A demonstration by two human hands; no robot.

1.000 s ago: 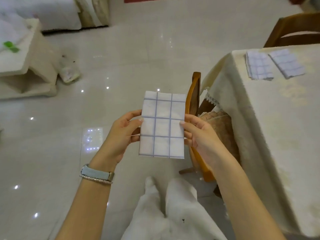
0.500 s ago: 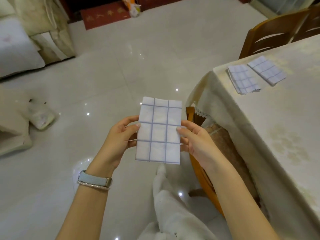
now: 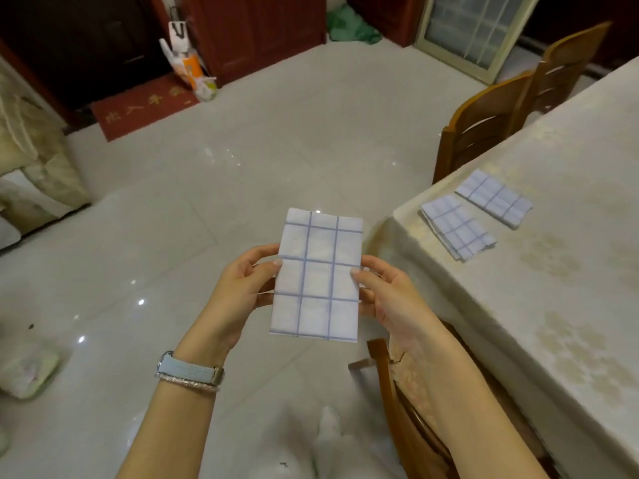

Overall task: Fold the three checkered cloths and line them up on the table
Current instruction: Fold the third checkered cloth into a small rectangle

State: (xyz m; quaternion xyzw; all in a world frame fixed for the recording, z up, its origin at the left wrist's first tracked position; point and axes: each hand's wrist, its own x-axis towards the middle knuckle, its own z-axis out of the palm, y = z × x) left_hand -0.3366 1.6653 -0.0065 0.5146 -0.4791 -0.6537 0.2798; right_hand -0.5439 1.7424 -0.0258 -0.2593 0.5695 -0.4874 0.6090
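A folded white cloth with blue checks point(image 3: 318, 276) hangs upright in front of me, over the floor. My left hand point(image 3: 238, 288) pinches its left edge and my right hand point(image 3: 389, 292) pinches its right edge. Two more folded checkered cloths lie side by side near the table's corner: the nearer cloth point(image 3: 456, 228) and the farther cloth point(image 3: 494, 197). The table point(image 3: 560, 278) stands to my right under a cream patterned cover.
A wooden chair point(image 3: 397, 402) is tucked under the table just below my right arm. Two more wooden chairs point(image 3: 484, 122) stand along the far side. The tiled floor point(image 3: 242, 167) stretches ahead to a red doormat point(image 3: 141, 110) and dark cabinets.
The view has tilted up and swung, so the table and its two folded cloths now sit closer to the held cloth. My hands keep the same grip on the cloth.
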